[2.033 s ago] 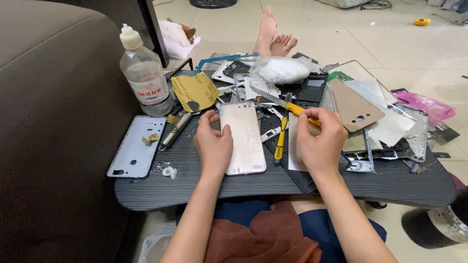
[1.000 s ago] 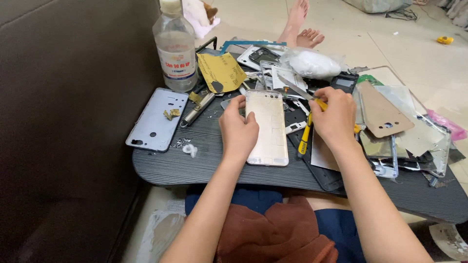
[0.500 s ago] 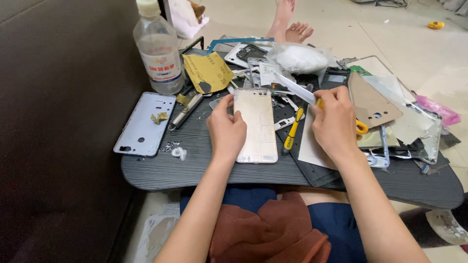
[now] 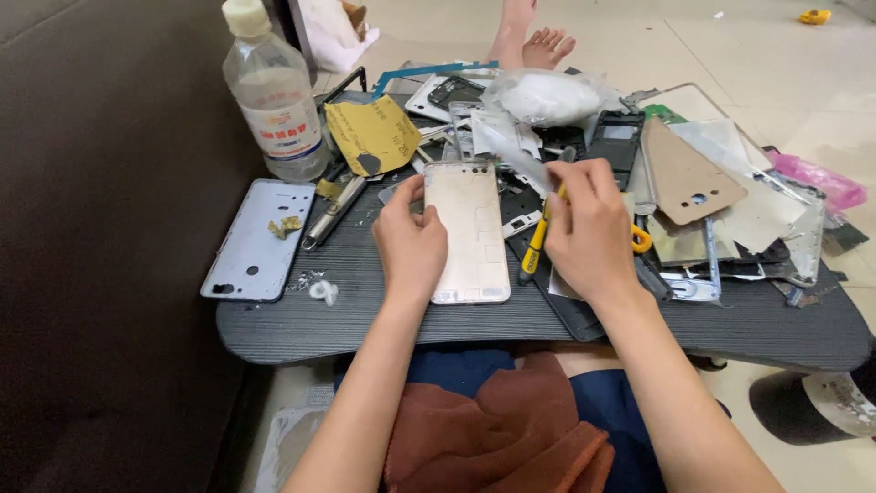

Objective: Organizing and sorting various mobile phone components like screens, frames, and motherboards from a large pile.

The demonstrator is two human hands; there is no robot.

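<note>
A pale gold phone back cover [image 4: 470, 233] lies flat on the dark lap table [image 4: 365, 319]. My left hand [image 4: 411, 242] rests on the cover's left edge and steadies it. My right hand [image 4: 589, 228] sits to the right of the cover, its fingers closed on a slim tool with a yellow handle [image 4: 641, 239] near the cover's top right corner. A yellow-handled screwdriver [image 4: 534, 246] lies between the cover and my right hand.
A clear plastic bottle [image 4: 274, 96] stands at the back left beside yellow sandpaper [image 4: 372, 135]. A light blue phone cover [image 4: 258, 239] lies at the left. A brown back cover [image 4: 684, 178], phone frames and film scraps crowd the right. Bare feet [image 4: 534, 41] show beyond the table.
The camera view has shifted and come closer. My right hand has moved left toward the top right corner of the gold cover. My left hand stays on the cover.
</note>
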